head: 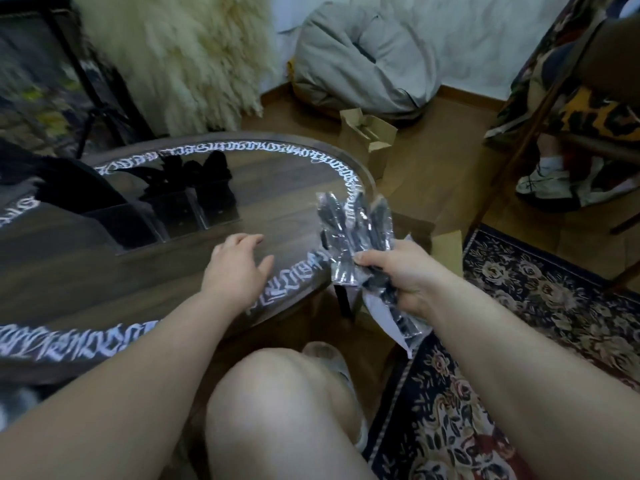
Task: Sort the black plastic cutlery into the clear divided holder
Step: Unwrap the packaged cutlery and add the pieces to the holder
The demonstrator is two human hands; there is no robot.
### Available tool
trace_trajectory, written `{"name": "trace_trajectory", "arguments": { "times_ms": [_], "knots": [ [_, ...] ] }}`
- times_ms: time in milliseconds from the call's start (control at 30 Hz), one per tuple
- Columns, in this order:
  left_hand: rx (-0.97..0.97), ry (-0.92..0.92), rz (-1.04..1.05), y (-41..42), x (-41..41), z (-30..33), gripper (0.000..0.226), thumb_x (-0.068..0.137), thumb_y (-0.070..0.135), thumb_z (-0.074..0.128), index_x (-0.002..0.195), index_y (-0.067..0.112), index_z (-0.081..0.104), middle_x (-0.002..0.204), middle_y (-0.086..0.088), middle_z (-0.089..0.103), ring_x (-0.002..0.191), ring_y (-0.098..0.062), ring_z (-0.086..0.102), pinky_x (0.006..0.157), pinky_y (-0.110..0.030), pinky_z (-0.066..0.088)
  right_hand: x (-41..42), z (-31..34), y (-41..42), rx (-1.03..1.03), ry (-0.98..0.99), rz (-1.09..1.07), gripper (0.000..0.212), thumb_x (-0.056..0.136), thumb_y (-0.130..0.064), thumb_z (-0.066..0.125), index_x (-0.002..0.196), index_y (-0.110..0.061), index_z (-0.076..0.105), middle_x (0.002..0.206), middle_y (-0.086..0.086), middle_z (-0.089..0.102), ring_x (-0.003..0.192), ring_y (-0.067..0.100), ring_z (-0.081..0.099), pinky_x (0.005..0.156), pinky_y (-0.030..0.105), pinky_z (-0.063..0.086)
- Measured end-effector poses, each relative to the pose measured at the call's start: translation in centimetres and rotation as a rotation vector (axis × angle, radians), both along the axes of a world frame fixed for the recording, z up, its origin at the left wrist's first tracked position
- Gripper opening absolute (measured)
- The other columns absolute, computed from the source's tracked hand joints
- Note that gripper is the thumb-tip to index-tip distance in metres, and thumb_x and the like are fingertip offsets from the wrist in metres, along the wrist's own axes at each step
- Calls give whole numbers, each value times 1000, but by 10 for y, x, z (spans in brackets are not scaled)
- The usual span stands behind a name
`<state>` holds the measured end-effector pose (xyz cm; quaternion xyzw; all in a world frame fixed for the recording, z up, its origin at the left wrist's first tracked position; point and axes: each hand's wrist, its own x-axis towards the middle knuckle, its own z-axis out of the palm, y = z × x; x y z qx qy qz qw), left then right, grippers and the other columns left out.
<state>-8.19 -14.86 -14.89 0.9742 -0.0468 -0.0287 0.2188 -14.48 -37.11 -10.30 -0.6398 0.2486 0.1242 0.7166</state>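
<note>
My right hand (398,271) grips the bundle of wrapped black cutlery (356,233), its long axis pointing to eleven o'clock. The clear divided holder (162,213) stands on the desk (86,271) at ten o'clock, nearer my left hand (239,268), which hovers open.

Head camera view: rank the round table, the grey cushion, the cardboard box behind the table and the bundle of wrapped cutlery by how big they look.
1. Round table
2. Grey cushion
3. Bundle of wrapped cutlery, held near the camera by the right hand, so its rank is unsure
4. Cardboard box
</note>
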Motion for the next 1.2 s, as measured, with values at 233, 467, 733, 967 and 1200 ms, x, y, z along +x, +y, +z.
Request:
{"name": "trace_trajectory", "arguments": {
  "times_ms": [233, 467, 733, 967, 1200],
  "knots": [
    [-290, -29, 125, 58, 8, 8, 55, 92, 52, 45, 139, 24, 42, 136, 0, 55, 124, -21, 51, 101, -32, 38, 70, -44, 122, -182, -172, 320, 33, 82, -1, 67, 113, -10, 58, 98, 12, 71, 88, 27, 70, 83, 47, 56],
    [-109, 73, 214, 103, 9, -16, 70, 91, 42, 53, 150, 24, 20, 136, -8, 46, 118, -27, 52, 95, -39, 46, 94, -66, 183, -1009, -281, 709, 86, 77, -55, 66, 140, -9, 31, 134, 11, 45, 123, 30, 43, 104, 40, 38],
    [201, 78, 111, 109, -4, -30, 58, 99, 50, 28, 151, 36, 6, 160, 0, 6, 141, -29, 15, 108, -49, 25, 85, -65, 169, -1188, -219, 789, 113, 71, -85, 42, 153, -18, 2, 159, 2, 13, 144, 29, 10, 113, 51, 19],
    [104, -185, -5, 68, -12, 10, 60, 97, 51, 32, 151, 30, 17, 159, 3, 12, 142, -24, 11, 111, -48, 22, 58, -41, 119, -918, -347, 487, 100, 80, -75, 43, 153, -14, 12, 159, 4, 15, 146, 20, 14, 117, 40, 18],
    [0, -166, -367, -50, -13, 26, 78, 89, 51, 54, 151, 21, 18, 157, -2, 16, 143, -24, 20, 116, -41, 22, 3, -47, 4, -877, -331, 182, 56, 96, -39, 49, 146, -19, 33, 148, -1, 38, 137, 15, 34, 109, 35, 33]
  ]
}}
